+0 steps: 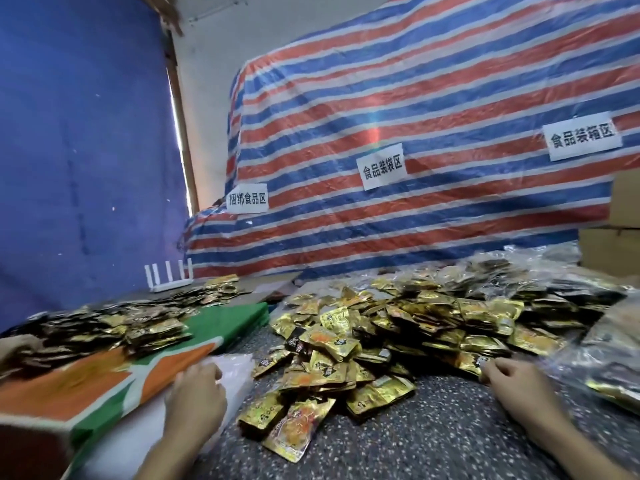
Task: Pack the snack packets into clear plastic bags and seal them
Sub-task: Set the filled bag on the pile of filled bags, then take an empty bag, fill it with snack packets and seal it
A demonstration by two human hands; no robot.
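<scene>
Glossy gold-and-black foil packets gleam on a matt, speckled grey table, beside thin, cloudy-clear plastic bags and a smooth printed carton in orange, green and white. Behind, a creased woven-plastic tarp with a faint sheen carries matt white paper labels; plain brown cardboard boxes, a dull blue sheet and a smooth white plastic router complete the scene

Legible text: three paper signs on the striped tarp.
Read as: left sign 捆绑食品区; middle sign 食品装袋区; right sign 食品装箱区.
</scene>
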